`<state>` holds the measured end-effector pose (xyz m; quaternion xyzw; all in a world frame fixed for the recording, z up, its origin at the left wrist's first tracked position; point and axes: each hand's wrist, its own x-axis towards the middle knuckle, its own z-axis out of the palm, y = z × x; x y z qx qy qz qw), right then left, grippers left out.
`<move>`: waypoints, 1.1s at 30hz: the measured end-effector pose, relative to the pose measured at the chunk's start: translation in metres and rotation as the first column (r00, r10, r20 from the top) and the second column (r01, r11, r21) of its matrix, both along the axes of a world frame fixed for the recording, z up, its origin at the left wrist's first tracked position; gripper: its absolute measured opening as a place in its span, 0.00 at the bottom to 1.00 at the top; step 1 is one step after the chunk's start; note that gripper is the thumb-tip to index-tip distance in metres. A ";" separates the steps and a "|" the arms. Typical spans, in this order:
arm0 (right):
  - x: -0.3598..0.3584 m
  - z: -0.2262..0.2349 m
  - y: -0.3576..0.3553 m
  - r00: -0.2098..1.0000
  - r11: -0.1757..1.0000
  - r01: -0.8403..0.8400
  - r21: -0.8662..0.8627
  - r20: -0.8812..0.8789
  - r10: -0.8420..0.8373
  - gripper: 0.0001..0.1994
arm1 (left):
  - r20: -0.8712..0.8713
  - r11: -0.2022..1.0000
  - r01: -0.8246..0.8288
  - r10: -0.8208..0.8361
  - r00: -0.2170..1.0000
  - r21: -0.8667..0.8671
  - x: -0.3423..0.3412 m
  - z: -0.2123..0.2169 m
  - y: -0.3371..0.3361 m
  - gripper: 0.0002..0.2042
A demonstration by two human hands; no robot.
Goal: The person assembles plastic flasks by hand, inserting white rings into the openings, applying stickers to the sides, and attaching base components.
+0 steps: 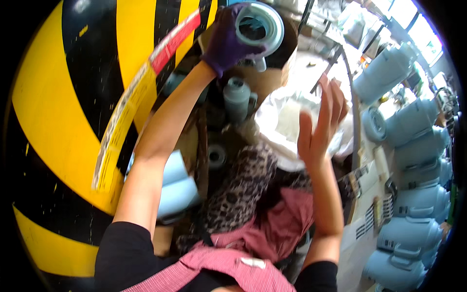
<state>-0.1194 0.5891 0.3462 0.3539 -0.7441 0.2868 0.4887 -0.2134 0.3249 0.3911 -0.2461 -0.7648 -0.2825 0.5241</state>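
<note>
Along my right, a row of light-blue jugs (421, 199), at least 6, lines the workbench (352, 246); neither of my hands touches them, and I cannot tell whether they are finished or waiting. Below my left wrist, 1 upright lidless jug (237, 102) sits untouched. The held jug (276, 31) is up at the far end of my left reach, its round open mouth toward me. I judge its handling to be midway: picked up, not set down. My gloved left hand (224, 46) is clamped on its side, near the rim. My bare right hand (323, 124) is spread, fingers extended, with nothing visible in it.

For moving, the biggest limit is the yellow-and-black striped panel (44, 97), curving close along my left forearm. The bench edge bounds my right side, beyond the right forearm. Between them the white plastic sack (279, 155) gapes near my right hand, and the widest room I see is the space between my hands, above it. The cardboard box (265, 80) stands just below the held jug. Smallest, the red-and-yellow strip (175, 46) borders the panel near my left wrist.
</note>
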 end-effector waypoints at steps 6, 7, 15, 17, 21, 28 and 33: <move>0.008 -0.054 0.074 0.959 0.988 0.088 0.130 0.258 -0.119 0.09 | 0.018 0.998 -0.057 0.057 0.998 -0.003 0.009 -0.001 -0.001 0.41; 0.004 -0.059 0.085 0.926 0.990 0.112 0.082 0.354 -0.134 0.07 | -0.025 0.999 0.010 -0.009 1.000 0.046 0.037 0.001 -0.012 0.42; -0.093 -0.182 0.121 0.399 0.851 0.008 0.525 0.779 -0.484 0.09 | 0.063 0.569 0.360 -0.592 0.804 0.740 0.218 -0.035 0.023 0.53; -0.117 -0.224 0.103 0.562 0.814 0.031 0.580 0.663 -0.494 0.12 | 0.189 0.493 0.184 -0.613 0.767 0.851 0.262 -0.027 0.050 0.55; -0.143 -0.280 0.123 0.712 0.698 0.046 0.715 0.466 -0.524 0.12 | 0.431 0.766 0.289 -0.583 0.688 0.574 0.281 -0.042 0.104 0.51; -0.042 -0.127 0.107 0.629 0.972 0.168 0.166 0.741 -0.235 0.10 | 0.702 0.914 0.349 -0.389 0.596 0.210 0.295 -0.073 0.138 0.47; 0.126 0.035 0.070 0.569 0.996 0.076 -0.050 0.823 -0.002 0.04 | 0.330 0.990 0.074 -0.031 0.943 -0.119 0.274 -0.011 0.113 0.34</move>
